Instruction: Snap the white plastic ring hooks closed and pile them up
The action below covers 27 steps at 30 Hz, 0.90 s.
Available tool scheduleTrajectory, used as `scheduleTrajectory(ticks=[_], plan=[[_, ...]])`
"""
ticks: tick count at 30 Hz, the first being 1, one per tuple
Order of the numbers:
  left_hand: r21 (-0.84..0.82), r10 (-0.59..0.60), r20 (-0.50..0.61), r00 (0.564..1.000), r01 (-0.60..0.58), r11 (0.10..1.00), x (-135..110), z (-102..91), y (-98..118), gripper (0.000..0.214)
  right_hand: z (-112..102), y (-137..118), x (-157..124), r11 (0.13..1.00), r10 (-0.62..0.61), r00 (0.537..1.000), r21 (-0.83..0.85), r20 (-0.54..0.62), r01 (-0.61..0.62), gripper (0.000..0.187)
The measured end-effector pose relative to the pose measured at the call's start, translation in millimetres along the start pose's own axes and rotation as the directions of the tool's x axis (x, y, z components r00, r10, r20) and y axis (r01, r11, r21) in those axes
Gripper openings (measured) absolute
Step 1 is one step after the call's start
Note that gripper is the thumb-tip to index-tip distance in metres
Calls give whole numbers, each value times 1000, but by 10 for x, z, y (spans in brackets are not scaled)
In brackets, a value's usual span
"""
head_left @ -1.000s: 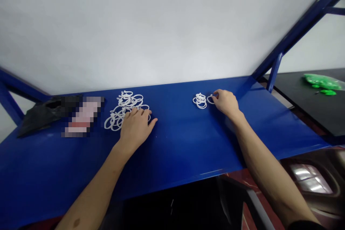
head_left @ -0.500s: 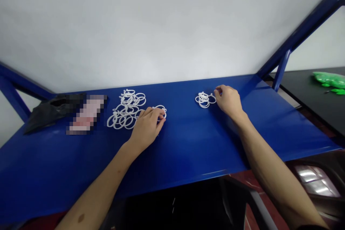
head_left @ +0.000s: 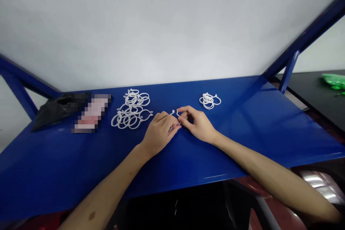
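You face a blue table point(head_left: 242, 115), with a pale wall point(head_left: 161, 25) rising behind it. Blue bars point(head_left: 304, 39) slope at both its ends. To its right you have a black tabletop point(head_left: 307, 88); below its front edge, reddish flooring point(head_left: 283, 212). Light glints along that edge.

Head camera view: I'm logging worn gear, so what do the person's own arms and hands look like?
The left hand and right hand wear no gloves, and no watch or bracelet shows. The left forearm is bare, with a small spot on it. The right forearm is bare up to a dark sleeve near the bottom right corner.
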<state>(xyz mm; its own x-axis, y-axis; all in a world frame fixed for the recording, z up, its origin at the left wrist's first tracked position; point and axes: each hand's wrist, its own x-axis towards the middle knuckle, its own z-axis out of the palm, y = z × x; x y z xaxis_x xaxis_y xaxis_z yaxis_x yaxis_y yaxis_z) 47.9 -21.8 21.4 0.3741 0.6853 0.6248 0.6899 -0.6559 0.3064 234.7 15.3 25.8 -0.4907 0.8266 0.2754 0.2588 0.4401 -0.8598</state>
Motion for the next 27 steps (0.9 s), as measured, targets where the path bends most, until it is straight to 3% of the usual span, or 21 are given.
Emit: scheduleTrajectory(ticks=[2,5,7,10,15,23,27], plan=[[-25,-43,-60,997,41,999,11,1,8,16,-39,18,8,998,-42,999,-38,-33,41,23],[-27,-212,-130,969,211,977,24,-16,-8,9,-95,12,11,980,-153,987,-140,-56,144,23],[-50,-330,-65,942,327,944,29,-25,-41,7,-107,2,9,961,-214,976,-190,-33,204,20],[-123,-409,91,908,417,900,37,-35,-92,11,-102,0,8,956,-230,973,-189,-13,223,12],[-209,-393,131,910,413,886,50,-57,-96,16,-85,12,4,947,-277,961,-164,20,276,10],[-140,-284,164,945,307,941,-1,-69,-61,22,-81,54,-95,861,-384,906,-284,178,421,20],[-118,-287,162,944,307,944,5,-79,-58,17,-84,45,-57,836,-409,896,-321,175,445,21]])
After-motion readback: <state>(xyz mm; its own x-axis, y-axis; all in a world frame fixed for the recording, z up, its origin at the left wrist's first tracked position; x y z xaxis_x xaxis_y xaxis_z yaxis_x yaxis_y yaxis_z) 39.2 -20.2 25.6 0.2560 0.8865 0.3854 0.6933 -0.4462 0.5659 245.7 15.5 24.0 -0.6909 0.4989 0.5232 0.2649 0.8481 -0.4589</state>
